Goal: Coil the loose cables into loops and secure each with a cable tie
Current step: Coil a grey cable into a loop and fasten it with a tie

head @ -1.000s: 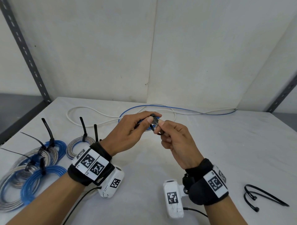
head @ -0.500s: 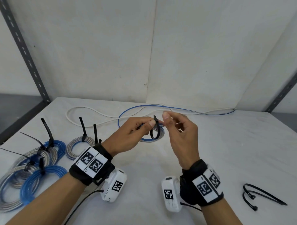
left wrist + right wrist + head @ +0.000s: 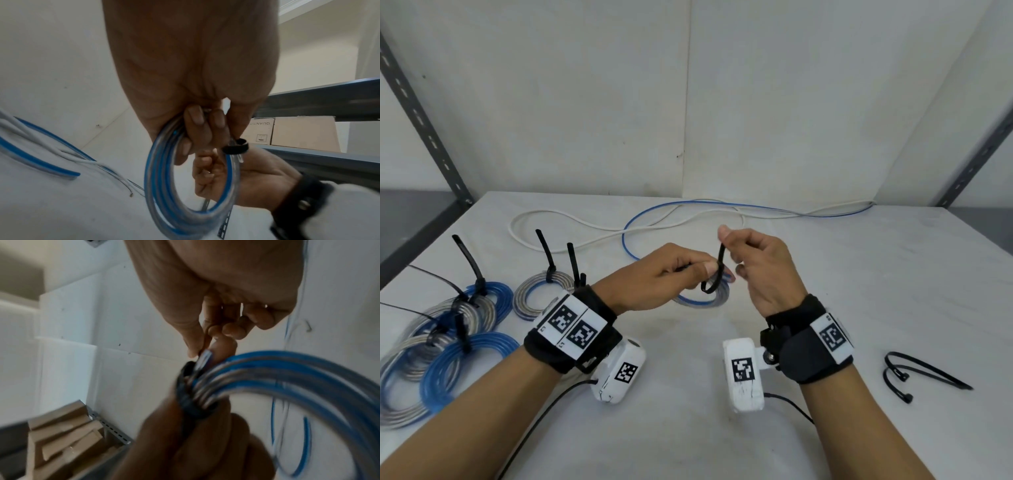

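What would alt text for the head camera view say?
The left hand holds a blue and clear cable coil above a white table while the right hand pulls a black cable tie around it. Tied coils lie left, spare ties right.

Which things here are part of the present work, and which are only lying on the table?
In use:
- left hand gripping the blue-and-clear coil
- right hand pinching the black cable tie

Lying about:
- tied coils
- spare ties
- loose white cable
- loose blue cable
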A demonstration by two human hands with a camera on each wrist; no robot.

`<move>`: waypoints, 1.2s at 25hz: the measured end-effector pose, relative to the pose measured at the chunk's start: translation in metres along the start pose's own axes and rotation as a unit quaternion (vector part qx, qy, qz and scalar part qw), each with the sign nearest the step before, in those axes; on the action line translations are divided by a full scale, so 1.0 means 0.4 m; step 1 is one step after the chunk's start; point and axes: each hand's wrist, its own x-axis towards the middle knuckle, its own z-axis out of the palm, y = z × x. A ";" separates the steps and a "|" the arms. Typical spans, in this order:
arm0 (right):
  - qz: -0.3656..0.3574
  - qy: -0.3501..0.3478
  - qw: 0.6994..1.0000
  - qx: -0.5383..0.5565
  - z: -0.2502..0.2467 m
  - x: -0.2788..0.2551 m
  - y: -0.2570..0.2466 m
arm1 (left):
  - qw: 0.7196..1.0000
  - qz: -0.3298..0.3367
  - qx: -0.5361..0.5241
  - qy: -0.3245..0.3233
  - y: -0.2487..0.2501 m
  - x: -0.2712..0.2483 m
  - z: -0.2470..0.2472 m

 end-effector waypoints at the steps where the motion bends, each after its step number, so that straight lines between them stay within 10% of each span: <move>1: -0.021 0.041 0.999 -0.003 -0.010 0.008 -0.001 | 1.000 -0.002 0.004 -0.029 0.015 0.000 0.007; 8: -0.045 0.112 0.993 0.016 -0.023 0.027 0.017 | 0.998 -0.035 -0.052 0.000 0.022 0.011 0.023; 15: 0.019 -0.109 0.993 0.031 0.009 -0.010 0.009 | 0.988 -0.060 -0.110 0.094 0.013 0.011 0.030; 30: -0.021 -0.003 0.998 0.062 0.015 -0.008 0.016 | 0.985 -0.078 -0.110 0.111 0.000 0.030 0.062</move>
